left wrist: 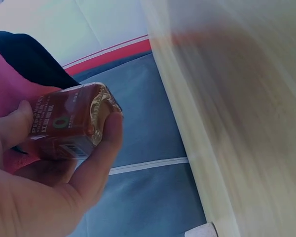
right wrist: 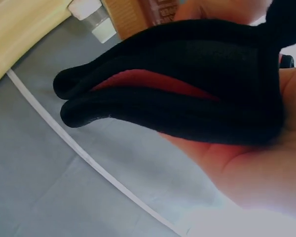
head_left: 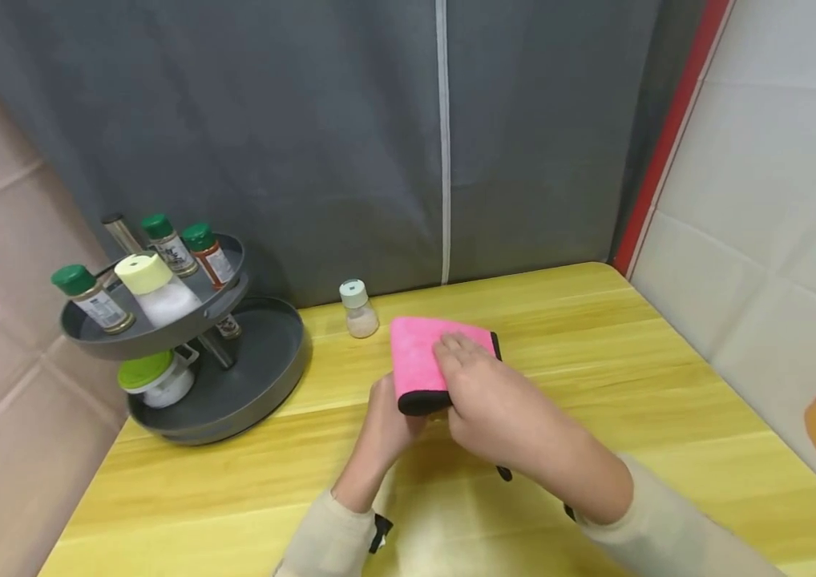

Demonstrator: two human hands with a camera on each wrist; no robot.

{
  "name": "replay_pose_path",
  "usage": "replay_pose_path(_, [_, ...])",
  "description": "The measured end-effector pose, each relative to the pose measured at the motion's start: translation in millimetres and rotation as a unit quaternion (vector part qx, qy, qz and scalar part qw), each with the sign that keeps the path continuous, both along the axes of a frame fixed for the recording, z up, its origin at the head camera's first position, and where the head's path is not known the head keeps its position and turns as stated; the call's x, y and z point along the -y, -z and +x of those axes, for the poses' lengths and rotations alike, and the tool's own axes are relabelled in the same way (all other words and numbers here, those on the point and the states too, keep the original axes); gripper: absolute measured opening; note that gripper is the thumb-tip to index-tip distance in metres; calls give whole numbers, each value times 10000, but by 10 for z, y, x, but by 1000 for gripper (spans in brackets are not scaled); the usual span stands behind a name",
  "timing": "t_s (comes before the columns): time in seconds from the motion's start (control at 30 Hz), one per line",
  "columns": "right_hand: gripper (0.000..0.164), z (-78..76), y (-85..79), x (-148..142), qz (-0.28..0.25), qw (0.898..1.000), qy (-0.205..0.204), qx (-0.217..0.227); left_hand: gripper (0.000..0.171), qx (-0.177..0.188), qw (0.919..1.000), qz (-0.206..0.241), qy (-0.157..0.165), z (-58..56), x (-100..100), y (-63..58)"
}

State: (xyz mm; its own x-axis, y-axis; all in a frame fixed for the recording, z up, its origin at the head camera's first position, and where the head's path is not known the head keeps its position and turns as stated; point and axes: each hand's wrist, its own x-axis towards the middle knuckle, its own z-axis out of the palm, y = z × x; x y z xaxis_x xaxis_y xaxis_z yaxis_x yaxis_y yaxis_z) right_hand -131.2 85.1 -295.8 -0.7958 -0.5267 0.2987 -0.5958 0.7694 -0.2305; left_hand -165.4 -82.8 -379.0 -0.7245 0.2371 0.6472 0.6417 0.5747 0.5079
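In the left wrist view my left hand [left wrist: 44,197] holds a small square-sided spice bottle [left wrist: 66,116] with reddish-brown contents and a printed label. One finger lies against its base; the other end is covered by pink cloth. The folded pink cloth [head_left: 415,353] has black edging. My right hand [head_left: 490,401] grips it from above, fingers across its top, over the bottle that my left hand holds. From the head view the bottle is hidden below the cloth. The black border [right wrist: 187,118] of the folded cloth fills much of the right wrist view.
A two-tier dark grey turntable rack [head_left: 288,377] stands at the left. It bears several green-capped spice bottles [head_left: 173,252], a pale-yellow-capped bottle [head_left: 166,300] and a green-lidded tub [head_left: 163,385]. A white-capped shaker [head_left: 361,312] stands near the table's [head_left: 668,425] back edge, before the grey curtain [head_left: 350,144].
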Motion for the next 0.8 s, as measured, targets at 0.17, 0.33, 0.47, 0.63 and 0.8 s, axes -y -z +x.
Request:
replay_pose_path(0.17, [61, 38, 59, 10, -198, 9997, -38, 126, 18, 884, 9946, 463, -273, 72, 34, -10])
replay_pose_path(0.33, [62, 52, 70, 32, -236, 9996, 3, 122, 18, 687, 9953, 448, -507, 112, 40, -31])
replay_pose_path(0.47, [60, -10, 78, 48, -182, 9998, -63, -27, 20, 537, 9971, 119, -531, 155, 2, -11])
replay_pose_path(0.63, [60, -107, 118, 39, -203, 9997, -32, 125, 18, 1402, 9877, 405, -569, 166, -65, 6])
replay_pose_path(0.8, [58, -99, 173, 12, -165, 9998, 30, 70, 18, 1192, 9910, 280, -536, 145, -94, 23])
